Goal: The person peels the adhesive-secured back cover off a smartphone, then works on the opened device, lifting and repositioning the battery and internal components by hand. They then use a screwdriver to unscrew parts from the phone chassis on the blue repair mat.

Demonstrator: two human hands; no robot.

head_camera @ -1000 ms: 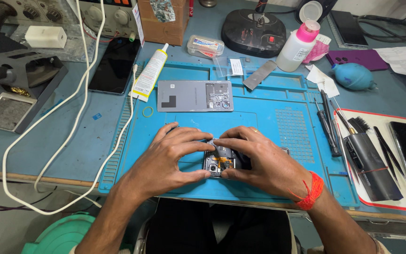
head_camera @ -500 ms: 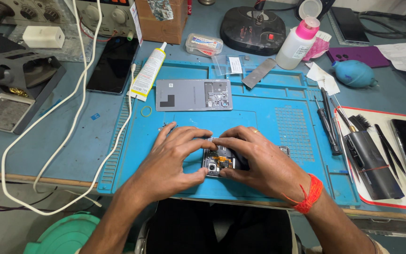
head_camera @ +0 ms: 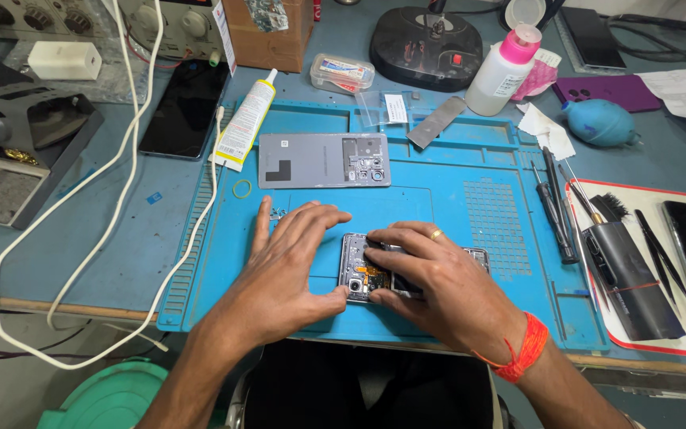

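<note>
Workbench (head_camera: 81, 254): blue-grey surface carrying all items listed below.
Work mat (head_camera: 454, 199): blue silicone repair mat, centred on the bench in front of the person.
Bottle (head_camera: 505, 70): white with pink cap, upright beyond the mat's far edge.
Back cover (head_camera: 323, 160): grey phone rear panel, lying flat on the far half of the mat, well apart from both hands.
Black phone (head_camera: 186, 107): lying screen-up off the mat, to the left of the adhesive tube.
Adhesive tube (head_camera: 245, 121): white with yellow band, lying across the mat's far-left corner.
Left hand (head_camera: 287, 266): palm down on the mat, fingers spread and relaxed; fingertips rest at the left end of the opened phone, thumb at its near-left corner. Nothing is gripped.
Right hand (head_camera: 434, 278): palm down over the opened phone, fingers curled and pressing onto its internals; a ring shows on one finger and a red thread band on the wrist.
Opened phone (head_camera: 359, 278): lies flat on the near-centre of the mat, between and beneath both hands, with circuit parts and camera module exposed.
Rubber band (head_camera: 241, 188): yellow loop on the mat, beside the back cover's left end.
</note>
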